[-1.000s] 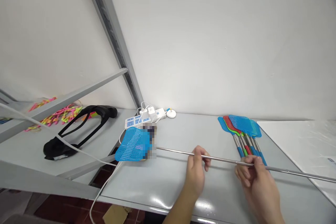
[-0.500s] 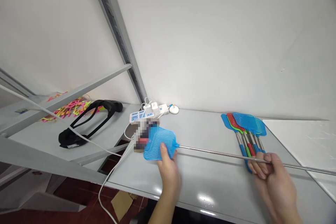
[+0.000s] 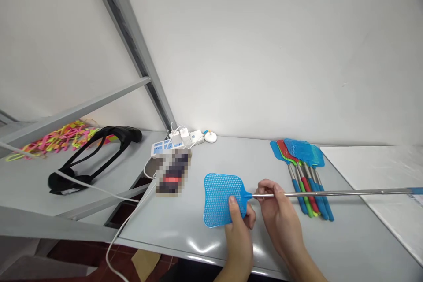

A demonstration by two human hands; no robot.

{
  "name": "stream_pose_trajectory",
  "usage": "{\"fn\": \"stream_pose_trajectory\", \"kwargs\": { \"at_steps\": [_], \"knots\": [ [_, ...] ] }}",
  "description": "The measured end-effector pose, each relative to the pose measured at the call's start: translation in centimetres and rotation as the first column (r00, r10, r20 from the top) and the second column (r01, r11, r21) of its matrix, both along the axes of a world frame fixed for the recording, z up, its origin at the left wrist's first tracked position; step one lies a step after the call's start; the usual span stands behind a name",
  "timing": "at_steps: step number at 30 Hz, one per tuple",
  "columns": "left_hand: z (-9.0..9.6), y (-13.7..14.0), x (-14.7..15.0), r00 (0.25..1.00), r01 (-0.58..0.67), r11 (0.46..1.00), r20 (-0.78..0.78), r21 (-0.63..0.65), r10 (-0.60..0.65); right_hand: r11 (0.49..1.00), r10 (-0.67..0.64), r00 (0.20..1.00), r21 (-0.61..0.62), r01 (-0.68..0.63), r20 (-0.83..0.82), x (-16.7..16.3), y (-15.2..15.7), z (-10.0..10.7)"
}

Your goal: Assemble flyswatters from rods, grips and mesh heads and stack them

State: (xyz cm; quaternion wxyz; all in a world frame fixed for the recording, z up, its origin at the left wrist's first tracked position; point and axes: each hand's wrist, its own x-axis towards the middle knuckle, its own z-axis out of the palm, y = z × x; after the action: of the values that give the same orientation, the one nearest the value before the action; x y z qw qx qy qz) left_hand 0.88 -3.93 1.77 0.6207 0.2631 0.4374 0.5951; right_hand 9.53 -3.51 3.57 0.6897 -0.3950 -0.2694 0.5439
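A blue fly swatter (image 3: pixel 220 196) with a long metal rod lies across both hands above the grey table. My left hand (image 3: pixel 240 233) pinches the lower right part of its perforated head, thumb on top and fingers beneath. Close to the head, my right hand (image 3: pixel 280 216) is closed round the thin rod, fingers curled behind it. The rod runs to the right, where the start of a blue handle (image 3: pixel 415 191) meets the frame edge. Behind the rod lies a bunch of fly swatters (image 3: pixel 309 152) with blue, red and green parts, their handles toward me.
A white power strip (image 3: pixel 168 145) with plugs and cables stands by the wall, a blurred-out item (image 3: pixel 173 174) in front. To the left are a black head strap (image 3: pixel 95 158), colourful cords (image 3: pixel 62 139) and a grey shelf frame (image 3: pixel 139 44). A white board (image 3: pixel 373 172) lies at right.
My right hand has slid left along the rod to near the swatter's head. My left hand and the head have moved right and nearer to me. The view has shifted slightly.
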Motion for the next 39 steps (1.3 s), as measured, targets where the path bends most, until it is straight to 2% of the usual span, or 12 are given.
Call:
{"fn": "stream_pose_trajectory", "kwargs": {
  "at_steps": [4,6,10,16,20,24,26,28,29,31,35,39],
  "knots": [
    [1.2,1.3,-1.6,0.982,-0.091,0.995,0.162,-0.050,0.098,0.987,0.159,0.987,0.024,-0.160,0.030,0.1,0.2,1.2],
    [2.0,2.4,-3.4,0.963,-0.178,0.984,0.200,-0.023,0.179,0.989,0.148,0.989,0.025,-0.148,-0.023,1.4,0.4,1.6],
    [3.0,4.3,-6.6,0.936,-0.316,0.946,0.187,0.067,0.299,0.987,-0.156,0.955,-0.082,0.139,-0.254,5.4,0.7,1.7],
    [3.2,5.8,-9.6,0.899,-0.421,0.902,0.178,0.094,0.400,0.885,-0.465,0.783,-0.227,0.406,-0.414,10.3,1.6,1.8],
    [3.2,6.5,-10.7,0.885,-0.457,0.884,0.150,0.098,0.440,0.840,-0.543,0.739,-0.231,0.492,-0.399,11.7,2.5,2.0],
    [2.3,5.8,-7.4,0.908,-0.413,0.907,0.113,0.084,0.403,0.795,-0.607,0.755,-0.186,0.578,-0.250,8.6,3.0,1.9],
    [1.6,4.5,-4.2,0.947,-0.314,0.948,0.089,0.053,0.309,0.836,-0.547,0.817,-0.164,0.524,-0.181,5.5,3.0,1.8],
    [1.2,2.9,-1.2,0.992,-0.115,0.993,0.054,0.030,0.114,0.885,-0.458,0.874,-0.179,0.430,-0.163,2.6,3.0,1.7],
    [1.1,2.2,-0.1,0.998,-0.018,0.999,0.066,0.045,0.015,0.888,-0.450,0.878,-0.191,0.419,-0.166,1.4,3.0,1.6],
    [1.3,1.3,0.8,0.998,0.023,0.995,0.050,0.095,-0.027,0.901,-0.414,0.892,-0.219,0.374,-0.181,0.1,3.0,1.3],
    [1.9,2.1,-0.8,0.999,0.003,0.992,-0.045,0.126,0.003,0.925,-0.339,0.916,-0.257,0.281,-0.216,0.6,2.4,0.4],
    [1.6,4.2,-3.2,0.979,-0.195,0.981,-0.056,-0.016,0.194,0.946,-0.213,0.977,-0.250,0.208,0.007,3.1,-0.2,-1.1]
  ]
}}
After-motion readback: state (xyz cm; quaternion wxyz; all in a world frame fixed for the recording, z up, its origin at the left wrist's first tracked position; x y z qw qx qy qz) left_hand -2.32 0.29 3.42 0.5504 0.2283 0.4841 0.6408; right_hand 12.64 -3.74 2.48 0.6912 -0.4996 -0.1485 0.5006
